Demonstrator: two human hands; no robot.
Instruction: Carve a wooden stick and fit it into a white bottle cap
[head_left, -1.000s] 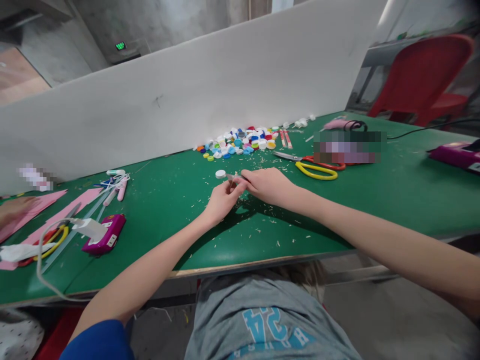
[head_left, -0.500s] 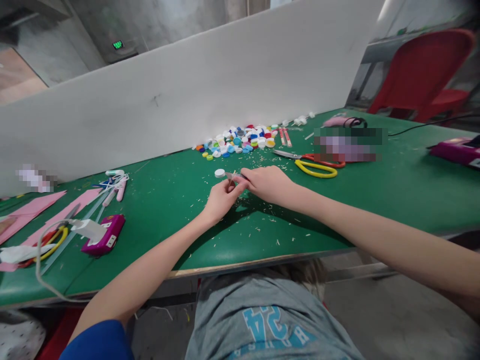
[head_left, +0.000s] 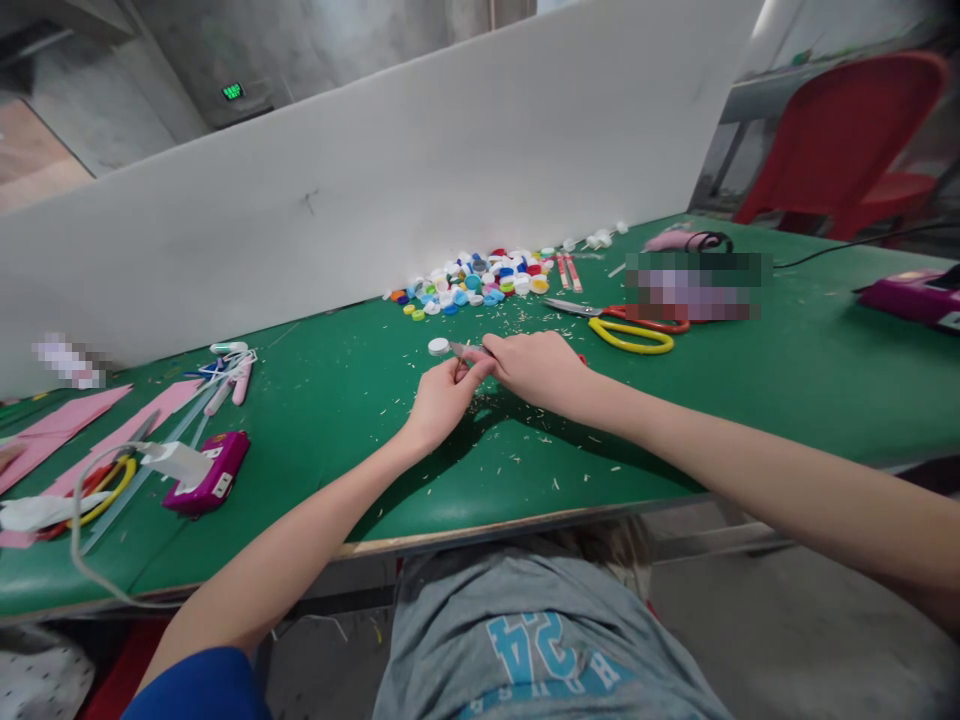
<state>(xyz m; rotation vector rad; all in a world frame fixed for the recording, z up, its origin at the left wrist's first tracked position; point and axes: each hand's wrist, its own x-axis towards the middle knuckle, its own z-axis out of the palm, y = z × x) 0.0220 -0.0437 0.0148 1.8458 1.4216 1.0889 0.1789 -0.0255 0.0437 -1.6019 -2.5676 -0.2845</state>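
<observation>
My left hand (head_left: 442, 400) is closed in a pinch around a thin stick (head_left: 468, 348), small and partly hidden by the fingers. My right hand (head_left: 536, 372) is wrapped round a small knife, whose grey blade (head_left: 459, 349) points left across the stick. The two hands touch at the fingertips, above the green table. Just beyond the blade lies a white bottle cap (head_left: 439, 347). Pale shavings (head_left: 517, 440) are scattered on the table around and below both hands. Behind them sits a pile of coloured caps (head_left: 480, 280).
Scissors with yellow and red handles (head_left: 634, 335) lie right of the caps. Purple power strips stand at left (head_left: 214, 472) and right (head_left: 911, 302). Pink sheets (head_left: 67, 430), a white cable and more scissors (head_left: 112, 490) are at left. A white partition (head_left: 337, 190) borders the back.
Both hands stay in nearly the same place and keep their holds. A small red bit now shows behind my right wrist. The view has shifted very slightly.
</observation>
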